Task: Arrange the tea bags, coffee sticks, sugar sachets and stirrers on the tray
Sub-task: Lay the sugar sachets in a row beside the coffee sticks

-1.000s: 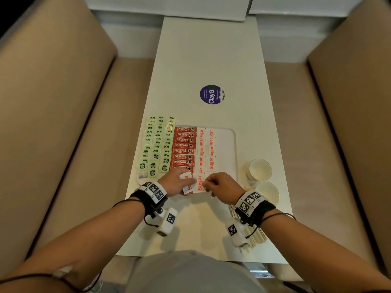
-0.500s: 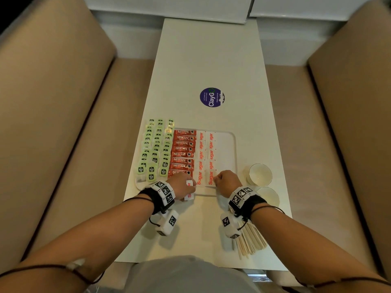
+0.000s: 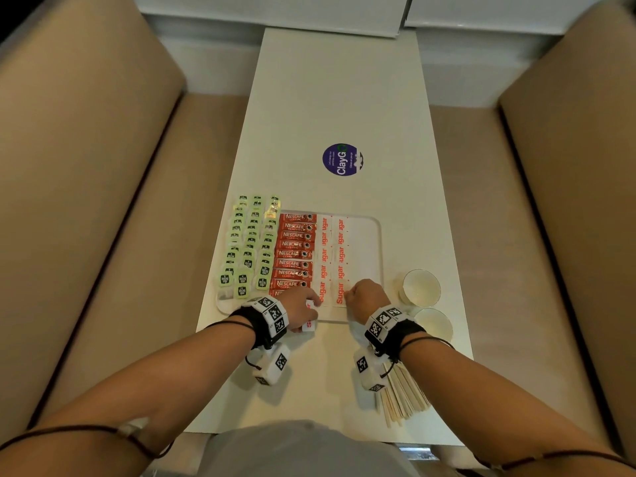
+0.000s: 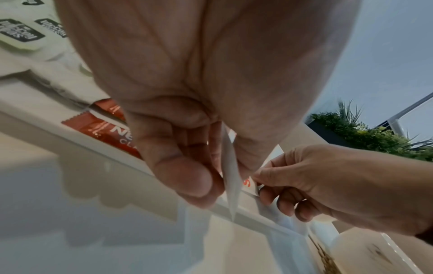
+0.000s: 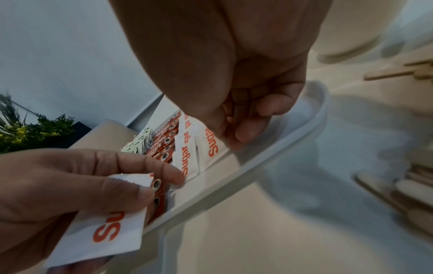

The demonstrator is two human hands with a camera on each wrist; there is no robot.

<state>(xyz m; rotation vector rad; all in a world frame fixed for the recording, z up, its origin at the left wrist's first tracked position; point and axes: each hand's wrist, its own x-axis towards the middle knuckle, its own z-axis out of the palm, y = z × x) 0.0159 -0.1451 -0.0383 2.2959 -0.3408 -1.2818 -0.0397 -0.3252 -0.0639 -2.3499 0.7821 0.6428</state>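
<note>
My left grip (image 3: 300, 308) pinches a spare sugar sachet (image 5: 110, 220) while my right grip (image 3: 365, 297) pinches one just ahead on the tray (image 3: 378, 235); a careless nudge could skew neighbouring rows.

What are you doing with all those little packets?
A person is laying out drink supplies on a white plastic tray. Green tea bags, red coffee sticks and white sugar sachets with orange lettering already lie in rows. The right hand is setting down the nearest sachet in the row, while the left hand holds a spare sugar sachet. The wooden stirrers are still on the table beside two white paper cups.
</note>
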